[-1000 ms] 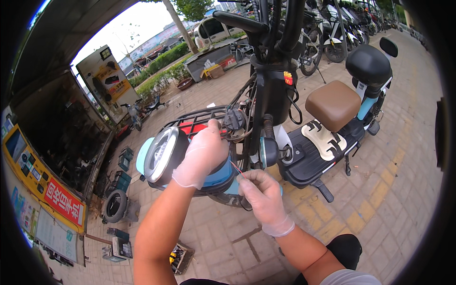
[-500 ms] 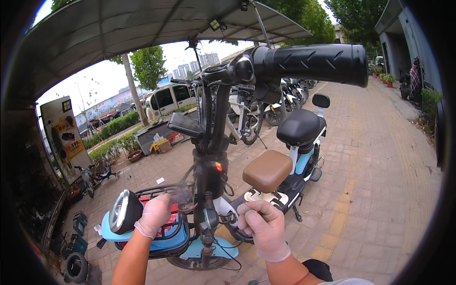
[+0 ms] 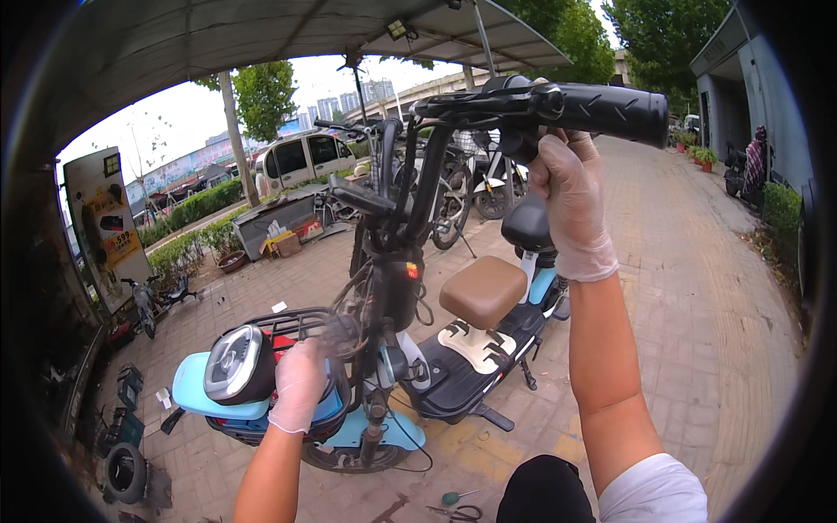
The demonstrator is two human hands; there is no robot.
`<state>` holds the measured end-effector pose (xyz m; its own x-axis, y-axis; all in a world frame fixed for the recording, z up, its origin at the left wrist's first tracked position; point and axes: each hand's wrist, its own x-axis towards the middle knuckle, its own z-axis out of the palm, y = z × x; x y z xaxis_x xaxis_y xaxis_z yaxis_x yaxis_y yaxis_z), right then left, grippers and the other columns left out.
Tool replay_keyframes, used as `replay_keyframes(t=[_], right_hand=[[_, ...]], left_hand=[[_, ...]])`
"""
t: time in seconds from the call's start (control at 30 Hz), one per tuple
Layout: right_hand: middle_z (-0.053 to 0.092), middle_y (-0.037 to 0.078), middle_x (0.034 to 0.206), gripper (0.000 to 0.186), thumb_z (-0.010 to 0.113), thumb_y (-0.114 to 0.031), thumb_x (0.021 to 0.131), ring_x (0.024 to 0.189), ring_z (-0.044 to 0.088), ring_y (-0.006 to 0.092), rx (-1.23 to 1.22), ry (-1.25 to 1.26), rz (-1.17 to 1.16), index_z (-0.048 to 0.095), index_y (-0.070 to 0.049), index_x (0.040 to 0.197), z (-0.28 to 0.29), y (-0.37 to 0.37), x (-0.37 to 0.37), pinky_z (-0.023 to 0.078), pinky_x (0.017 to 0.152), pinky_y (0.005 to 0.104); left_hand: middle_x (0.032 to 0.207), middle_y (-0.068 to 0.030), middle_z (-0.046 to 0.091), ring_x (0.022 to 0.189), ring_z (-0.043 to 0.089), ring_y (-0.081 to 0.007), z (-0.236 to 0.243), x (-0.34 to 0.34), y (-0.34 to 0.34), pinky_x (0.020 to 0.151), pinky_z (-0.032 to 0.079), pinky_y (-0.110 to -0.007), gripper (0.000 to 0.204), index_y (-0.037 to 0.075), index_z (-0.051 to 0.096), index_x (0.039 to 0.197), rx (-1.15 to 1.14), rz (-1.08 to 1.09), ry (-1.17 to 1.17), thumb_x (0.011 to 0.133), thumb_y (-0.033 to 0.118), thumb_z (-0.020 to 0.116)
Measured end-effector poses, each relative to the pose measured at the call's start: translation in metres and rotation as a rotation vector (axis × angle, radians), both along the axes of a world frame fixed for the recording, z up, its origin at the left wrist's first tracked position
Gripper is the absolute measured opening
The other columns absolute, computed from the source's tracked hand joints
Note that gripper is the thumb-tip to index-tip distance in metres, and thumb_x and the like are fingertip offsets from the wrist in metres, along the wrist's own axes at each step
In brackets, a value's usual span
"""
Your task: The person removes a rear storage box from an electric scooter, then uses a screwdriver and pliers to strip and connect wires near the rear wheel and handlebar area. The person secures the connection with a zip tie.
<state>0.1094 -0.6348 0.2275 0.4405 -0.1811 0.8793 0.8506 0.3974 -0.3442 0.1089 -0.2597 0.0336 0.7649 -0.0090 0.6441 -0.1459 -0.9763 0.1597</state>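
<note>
Gripping the black handlebar of the blue electric scooter overhead, the gloved right hand is closing underneath it; the gloved left hand is clasping the wiring beside the headlight.

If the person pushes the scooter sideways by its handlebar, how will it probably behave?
Probably heavy and stiff. The scooter seems propped on a kickstand, so it may tip. The right hand at the handlebar grip could steady it.

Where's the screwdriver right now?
In the head view, the green-handled screwdriver lies on the brick paving at the bottom centre, just below the scooter's front wheel and left of the person's dark knee; neither hand touches it.
</note>
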Motion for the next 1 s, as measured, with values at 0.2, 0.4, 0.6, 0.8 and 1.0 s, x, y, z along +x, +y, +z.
replay_keyframes(t=[0.2, 0.4, 0.6, 0.8, 1.0], right_hand=[[0.069, 0.008, 0.103, 0.033, 0.074, -0.012, 0.086, 0.096, 0.066, 0.0164, -0.229, -0.141, -0.190, 0.064, 0.001, 0.115, 0.016, -0.018, 0.030, 0.051, 0.092, 0.0302], [0.071, 0.013, 0.108, 0.023, 0.070, -0.007, 0.092, 0.104, 0.069, 0.0268, 0.014, -0.204, -0.011, 0.066, 0.003, 0.112, 0.010, -0.027, 0.052, 0.058, 0.093, 0.0408], [0.072, 0.012, 0.110, 0.021, 0.067, -0.005, 0.094, 0.101, 0.070, 0.0275, -0.014, -0.199, 0.001, 0.070, 0.001, 0.114, 0.005, -0.035, 0.053, 0.056, 0.095, 0.0405], [0.071, 0.011, 0.111, 0.021, 0.066, -0.007, 0.095, 0.103, 0.068, 0.0274, -0.063, -0.217, 0.111, 0.069, 0.000, 0.115, 0.008, -0.049, 0.060, 0.055, 0.095, 0.0408], [0.069, 0.011, 0.110, 0.020, 0.066, -0.008, 0.095, 0.105, 0.067, 0.0273, -0.035, -0.189, 0.157, 0.069, 0.000, 0.113, 0.010, -0.053, 0.066, 0.054, 0.096, 0.0412]], left_hand=[[0.091, -0.0189, 0.068, 0.088, 0.066, -0.0383, 0.000, 0.005, 0.004, 0.078, 0.053, -0.045, 0.014, 0.004, 0.067, 0.099, -0.051, -0.005, -0.005, 0.091, 0.015, 0.064], [0.096, -0.0184, 0.069, 0.090, 0.067, -0.0367, -0.001, -0.003, 0.002, 0.078, 0.054, -0.043, 0.015, 0.003, 0.067, 0.102, -0.108, -0.025, 0.013, 0.091, 0.013, 0.064], [0.096, -0.0177, 0.069, 0.090, 0.067, -0.0363, -0.003, -0.005, 0.001, 0.079, 0.054, -0.042, 0.015, 0.003, 0.068, 0.103, -0.145, -0.058, -0.023, 0.091, 0.012, 0.065], [0.097, -0.0183, 0.069, 0.094, 0.066, -0.0367, -0.002, -0.004, 0.001, 0.083, 0.053, -0.047, 0.018, 0.005, 0.068, 0.103, -0.181, -0.062, 0.001, 0.092, 0.017, 0.059], [0.096, -0.0176, 0.069, 0.093, 0.066, -0.0364, -0.004, -0.003, 0.002, 0.082, 0.053, -0.046, 0.017, 0.005, 0.067, 0.103, -0.168, -0.075, -0.014, 0.092, 0.017, 0.059]])
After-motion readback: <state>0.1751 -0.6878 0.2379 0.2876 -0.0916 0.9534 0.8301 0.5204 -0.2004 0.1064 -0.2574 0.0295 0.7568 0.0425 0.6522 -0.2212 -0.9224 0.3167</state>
